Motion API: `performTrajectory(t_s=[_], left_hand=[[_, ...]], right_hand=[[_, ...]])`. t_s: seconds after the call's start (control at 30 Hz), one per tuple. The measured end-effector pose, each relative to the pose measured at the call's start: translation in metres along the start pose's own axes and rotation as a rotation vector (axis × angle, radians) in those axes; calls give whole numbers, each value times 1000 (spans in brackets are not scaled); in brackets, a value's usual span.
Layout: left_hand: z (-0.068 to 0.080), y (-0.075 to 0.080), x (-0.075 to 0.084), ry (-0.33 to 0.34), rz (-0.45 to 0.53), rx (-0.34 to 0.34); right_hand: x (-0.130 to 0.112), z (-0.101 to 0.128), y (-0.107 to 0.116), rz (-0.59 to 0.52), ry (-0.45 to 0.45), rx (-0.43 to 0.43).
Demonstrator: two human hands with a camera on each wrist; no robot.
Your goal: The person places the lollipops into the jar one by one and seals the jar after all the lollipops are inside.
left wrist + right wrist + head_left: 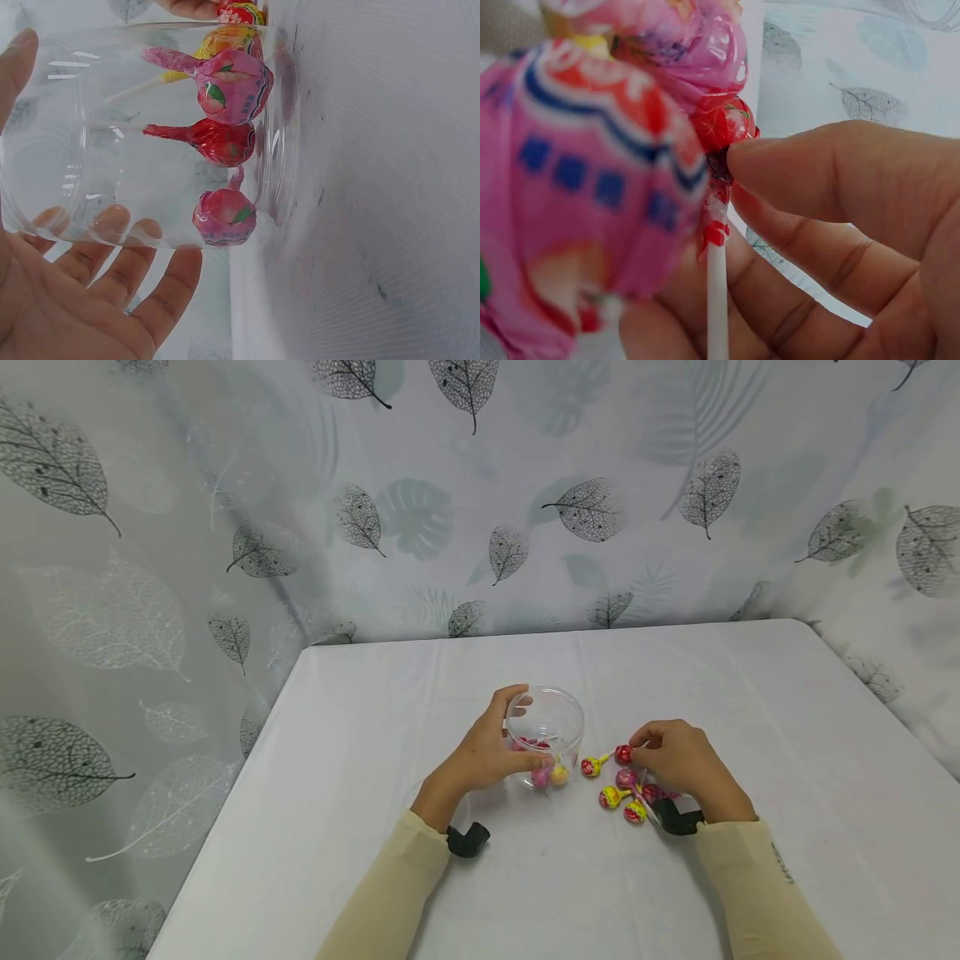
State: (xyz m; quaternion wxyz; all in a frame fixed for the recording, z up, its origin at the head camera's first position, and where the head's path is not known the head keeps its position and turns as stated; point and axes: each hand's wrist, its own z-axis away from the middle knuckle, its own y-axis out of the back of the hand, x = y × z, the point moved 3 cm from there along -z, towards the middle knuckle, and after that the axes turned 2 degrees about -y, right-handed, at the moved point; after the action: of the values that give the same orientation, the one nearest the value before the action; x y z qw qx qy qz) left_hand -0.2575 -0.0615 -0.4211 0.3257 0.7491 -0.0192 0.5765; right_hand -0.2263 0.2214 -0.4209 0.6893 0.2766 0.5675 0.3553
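Observation:
My left hand [483,750] grips a clear plastic jar [150,199] from its left side, the thumb in front and the fingers round the back. The jar stands upright on the table with its top open. Inside lie several wrapped lollipops, among them a pink one [236,86], a red one [226,142] and a yellow one [560,775]. To the right of the jar, my right hand [686,764] pinches a red lollipop [731,124] just below its head, between thumb and fingers. Its white stick [717,300] points down in the right wrist view.
Several loose lollipops lie between jar and right wrist, including a yellow one [592,767] and a pink one [627,778]. A white cloth covers the table [360,718]. Leaf-patterned curtains [465,527] hang behind and beside it. Black wrist mounts [468,841] sit on both wrists.

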Motion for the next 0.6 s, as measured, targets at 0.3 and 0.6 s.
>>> performTrajectory(t_s=[0.3, 0.6], left_hand=[[0, 0, 0, -9, 8, -1], [0, 1, -2, -24, 4, -6]], right_hand=[[0, 0, 0, -61, -20, -28], [1, 0, 3, -108, -48, 53]])
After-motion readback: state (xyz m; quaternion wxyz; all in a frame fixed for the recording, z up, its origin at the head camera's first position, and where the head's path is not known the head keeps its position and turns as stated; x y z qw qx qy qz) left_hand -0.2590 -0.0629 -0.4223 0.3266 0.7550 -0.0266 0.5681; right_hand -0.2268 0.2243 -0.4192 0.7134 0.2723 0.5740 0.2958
